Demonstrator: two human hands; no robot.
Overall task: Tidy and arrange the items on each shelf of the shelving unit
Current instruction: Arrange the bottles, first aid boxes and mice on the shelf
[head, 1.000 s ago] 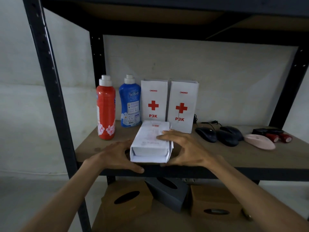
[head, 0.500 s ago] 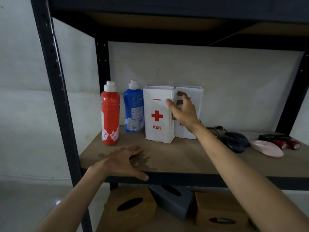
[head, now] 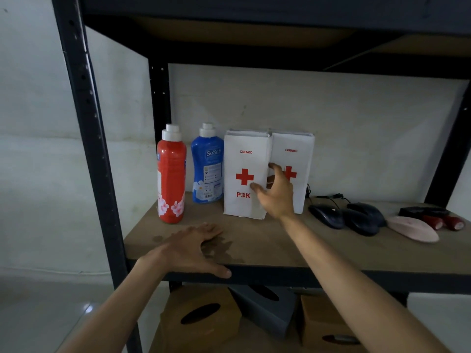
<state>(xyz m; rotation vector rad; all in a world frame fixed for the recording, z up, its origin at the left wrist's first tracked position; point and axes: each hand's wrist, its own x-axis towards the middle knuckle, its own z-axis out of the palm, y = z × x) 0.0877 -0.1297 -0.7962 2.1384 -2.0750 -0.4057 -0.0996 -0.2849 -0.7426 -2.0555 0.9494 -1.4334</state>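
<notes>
Alignment step, centre of frame. Right grip (head: 276,197) pinching right edge of front first-aid box (head: 240,207); left grip (head: 188,248) open, flat on shelf (head: 331,250). Slide back squarely, flush with neighbouring box (head: 300,159), clear of blue bottle (head: 206,164).

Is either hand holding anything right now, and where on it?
The right hand grips the front P3K box by its right edge, thumb on the face, fingers round the side. The left hand rests on the shelf, holding nothing.
</notes>
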